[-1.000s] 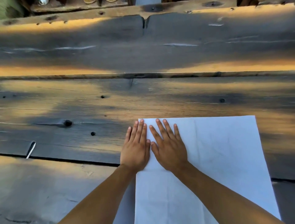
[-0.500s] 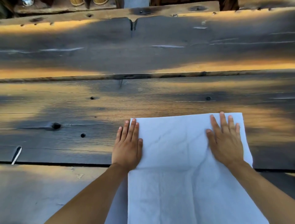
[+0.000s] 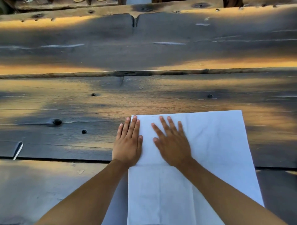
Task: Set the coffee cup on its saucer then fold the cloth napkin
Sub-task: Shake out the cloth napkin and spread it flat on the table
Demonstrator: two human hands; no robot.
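Note:
A white cloth napkin lies flat on the wooden plank table, reaching from mid-table down past the near edge of the view. My left hand rests palm down on the napkin's far left corner, half on cloth and half on wood, fingers together. Beside it, my right hand presses flat on the napkin with fingers spread, slightly blurred. Neither hand grips anything. No coffee cup or saucer is in view.
The table is made of wide weathered planks with gaps, knots and dark holes. Orange sunlight bands cross it. Beyond the far edge a few objects show, too cropped to name.
My right hand slid out to the napkin's far right corner, then back left next to my left hand. The left hand stayed on the left corner.

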